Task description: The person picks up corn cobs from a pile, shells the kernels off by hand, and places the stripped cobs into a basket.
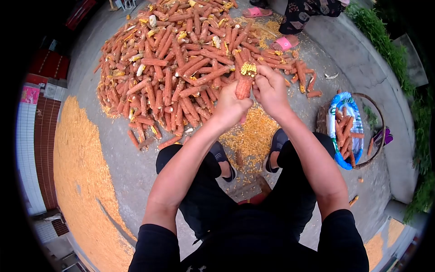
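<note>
The left hand (232,103) has its fingers clamped around the bare, rough red shaft of a corn cob (244,88), covering part of it. The right hand (272,89) has its fingers bent and clamped on the cob's right side, beside glossy yellow kernels at the tip. The cob is above the concrete floor (127,174), at the near edge of a cob pile (167,68). Loose kernels (244,140) lie below. Near the floor's right edge, a plastic-lined basket (345,96) contains bare cobs.

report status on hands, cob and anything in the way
Left hand gripping cob. Right hand at its upper end. Yellow kernels visible there. No obstruction seen.
</note>
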Motion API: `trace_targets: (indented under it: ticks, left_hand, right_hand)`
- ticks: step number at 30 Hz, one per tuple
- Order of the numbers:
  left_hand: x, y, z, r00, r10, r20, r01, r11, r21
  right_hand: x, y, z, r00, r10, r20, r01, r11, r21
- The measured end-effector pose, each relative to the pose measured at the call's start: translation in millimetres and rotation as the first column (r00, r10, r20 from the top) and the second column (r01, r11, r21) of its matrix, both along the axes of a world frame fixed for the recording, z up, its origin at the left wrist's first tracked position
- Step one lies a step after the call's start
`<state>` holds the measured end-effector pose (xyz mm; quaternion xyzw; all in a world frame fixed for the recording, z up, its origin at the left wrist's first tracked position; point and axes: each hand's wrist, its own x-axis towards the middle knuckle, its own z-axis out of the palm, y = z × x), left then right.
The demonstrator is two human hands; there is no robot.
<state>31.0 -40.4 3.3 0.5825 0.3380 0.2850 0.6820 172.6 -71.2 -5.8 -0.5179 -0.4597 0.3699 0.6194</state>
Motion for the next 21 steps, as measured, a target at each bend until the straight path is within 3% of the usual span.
trace_targets:
  ticks: [1, 3, 6, 12, 15, 18, 21]
  left_hand:
    - [0, 1, -3, 1.0, -0.007, 0.021, 0.007, 1.0, 0.0]
    - [2, 4, -10, 0.999, 0.034, -0.005, -0.032, 0.981, 0.189]
    - [2, 5, -14, 0.998, 0.039, -0.048, -0.024, 0.96, 0.279]
    - [-6, 1, 5, 0.996, -0.067, -0.059, 0.065, 0.997, -0.029]
    - [-7, 4, 12, 0.994, -0.112, 0.01, 0.112, 0.984, -0.141]
    - [-13, 11, 10, 0.986, -0.153, 0.061, 0.162, 0.969, -0.186]
    - [-13, 12, -1, 0.985, -0.164, 0.057, 0.171, 0.971, -0.167]
  right_hand:
    - [-1, -3, 5, 0.999, 0.016, -0.039, -0.018, 0.998, -0.059]
    - [1, -6, 17, 0.993, 0.039, -0.112, -0.058, 0.984, -0.17]
    - [2, 1, 4, 0.988, -0.037, 0.152, 0.045, 0.998, -0.05]
    - [12, 1, -6, 0.969, -0.036, 0.245, 0.054, 0.996, -0.067]
    - [12, -2, -3, 0.998, 0.058, 0.005, -0.057, 0.988, -0.142]
    - [9, -5, 8, 0.903, 0.123, -0.412, -0.171, 0.982, -0.082]
    - [5, -4, 20, 0.913, 0.061, -0.402, -0.125, 0.983, -0.134]
